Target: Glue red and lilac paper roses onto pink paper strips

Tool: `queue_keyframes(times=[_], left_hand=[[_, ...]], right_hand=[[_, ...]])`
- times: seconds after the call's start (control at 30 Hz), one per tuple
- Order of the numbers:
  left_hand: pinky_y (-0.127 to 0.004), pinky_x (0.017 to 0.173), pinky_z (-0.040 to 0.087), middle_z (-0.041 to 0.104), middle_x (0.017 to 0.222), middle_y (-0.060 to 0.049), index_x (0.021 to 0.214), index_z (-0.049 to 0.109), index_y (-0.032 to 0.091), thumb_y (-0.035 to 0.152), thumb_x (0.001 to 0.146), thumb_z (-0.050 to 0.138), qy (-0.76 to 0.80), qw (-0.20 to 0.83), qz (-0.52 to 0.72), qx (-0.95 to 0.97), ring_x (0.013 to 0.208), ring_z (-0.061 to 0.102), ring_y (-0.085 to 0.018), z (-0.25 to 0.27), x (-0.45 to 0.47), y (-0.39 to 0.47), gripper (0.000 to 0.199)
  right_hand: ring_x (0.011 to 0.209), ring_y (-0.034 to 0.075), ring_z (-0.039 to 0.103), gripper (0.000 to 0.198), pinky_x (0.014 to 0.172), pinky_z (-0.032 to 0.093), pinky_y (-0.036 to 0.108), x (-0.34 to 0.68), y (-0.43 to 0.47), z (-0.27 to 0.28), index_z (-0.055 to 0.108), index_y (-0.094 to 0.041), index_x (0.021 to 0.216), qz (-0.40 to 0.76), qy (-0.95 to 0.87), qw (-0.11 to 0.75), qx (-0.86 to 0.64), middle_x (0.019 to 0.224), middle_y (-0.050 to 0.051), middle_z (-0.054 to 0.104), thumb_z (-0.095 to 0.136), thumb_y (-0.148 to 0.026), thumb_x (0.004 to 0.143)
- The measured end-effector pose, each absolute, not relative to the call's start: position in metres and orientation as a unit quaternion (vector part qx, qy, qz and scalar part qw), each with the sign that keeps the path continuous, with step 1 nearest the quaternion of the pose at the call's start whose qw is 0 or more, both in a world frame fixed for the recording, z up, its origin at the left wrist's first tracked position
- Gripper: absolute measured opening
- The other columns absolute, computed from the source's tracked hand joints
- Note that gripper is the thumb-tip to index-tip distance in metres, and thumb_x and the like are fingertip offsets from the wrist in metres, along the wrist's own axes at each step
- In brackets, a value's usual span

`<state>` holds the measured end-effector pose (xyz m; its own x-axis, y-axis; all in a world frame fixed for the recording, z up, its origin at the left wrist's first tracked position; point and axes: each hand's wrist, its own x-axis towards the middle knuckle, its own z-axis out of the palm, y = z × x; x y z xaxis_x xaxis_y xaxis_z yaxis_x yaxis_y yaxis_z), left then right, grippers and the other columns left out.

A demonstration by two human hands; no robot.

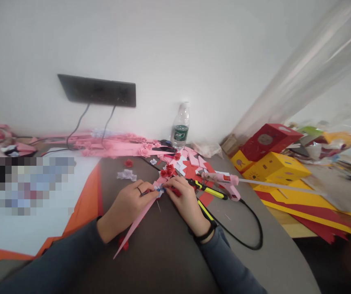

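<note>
Grey table under everything. Two bare hands over it, left and right, fingertips almost meeting. Long pink paper strip runs from the grip down and toward the left forearm. Pink glue gun right of the grip, nozzle facing the right hand; yellow-and-black tool just beside that hand. Red paper flowers just beyond the fingertips; white paper pieces off left. Smallest: pale paper flower, right in the grip, both hands' thumbs and fingers pinched together on it, over the strip. Contact detail too blurred. To do it well, I'd say: left steadies strip and base, right presses lightly so petals don't crush, knuckles off the nozzle in case it's hot.
</note>
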<state>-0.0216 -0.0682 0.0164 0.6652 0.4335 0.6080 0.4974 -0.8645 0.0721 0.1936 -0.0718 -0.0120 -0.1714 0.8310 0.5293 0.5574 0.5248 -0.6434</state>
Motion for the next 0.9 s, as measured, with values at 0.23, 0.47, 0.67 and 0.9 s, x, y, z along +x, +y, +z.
queue_keyframes(times=[0.23, 0.47, 0.67, 0.9], left_hand=[[-0.033, 0.081, 0.058, 0.069, 0.095, -0.006, 0.108, 0.07, 0.015, 0.01, 0.1, 0.051, -0.257, 0.036, -0.321, -0.911, 0.082, 0.064, -0.018, 0.0172, -0.0228, -0.0682, 0.021], [-0.032, 0.08, 0.057, 0.07, 0.096, -0.006, 0.109, 0.071, 0.017, 0.012, 0.101, 0.051, -0.26, 0.038, -0.323, -0.909, 0.084, 0.064, -0.018, 0.0135, -0.0233, -0.067, 0.022], [-0.033, 0.08, 0.057, 0.07, 0.097, -0.007, 0.108, 0.071, 0.016, 0.012, 0.102, 0.05, -0.261, 0.036, -0.325, -0.908, 0.084, 0.063, -0.018, 0.0134, -0.0224, -0.0673, 0.023], [-0.031, 0.078, 0.057, 0.068, 0.097, -0.006, 0.109, 0.072, 0.018, 0.013, 0.101, 0.054, -0.273, 0.01, -0.335, -0.902, 0.085, 0.064, -0.017, 0.0112, -0.0223, -0.0658, 0.02]], right_hand=[[0.087, 0.022, 0.064, 0.014, 0.08, 0.051, 0.034, 0.1975, -0.0718, -0.0105, 0.067, -0.023, 0.089, 0.167, -0.72, 0.486, -0.467, 0.088, 0.004, 0.069, 0.06, -0.012, 0.092], [0.087, 0.023, 0.064, 0.013, 0.078, 0.05, 0.036, 0.1949, -0.0701, -0.0108, 0.068, -0.023, 0.085, 0.172, -0.744, 0.442, -0.471, 0.087, 0.005, 0.067, 0.064, -0.012, 0.09], [0.087, 0.024, 0.063, 0.012, 0.079, 0.05, 0.036, 0.1953, -0.0695, -0.0144, 0.068, -0.023, 0.085, 0.172, -0.746, 0.435, -0.475, 0.088, 0.005, 0.067, 0.063, -0.014, 0.092], [0.09, 0.024, 0.064, 0.011, 0.081, 0.052, 0.037, 0.195, -0.0696, -0.018, 0.069, -0.023, 0.087, 0.178, -0.738, 0.444, -0.476, 0.09, 0.006, 0.068, 0.063, -0.017, 0.093]])
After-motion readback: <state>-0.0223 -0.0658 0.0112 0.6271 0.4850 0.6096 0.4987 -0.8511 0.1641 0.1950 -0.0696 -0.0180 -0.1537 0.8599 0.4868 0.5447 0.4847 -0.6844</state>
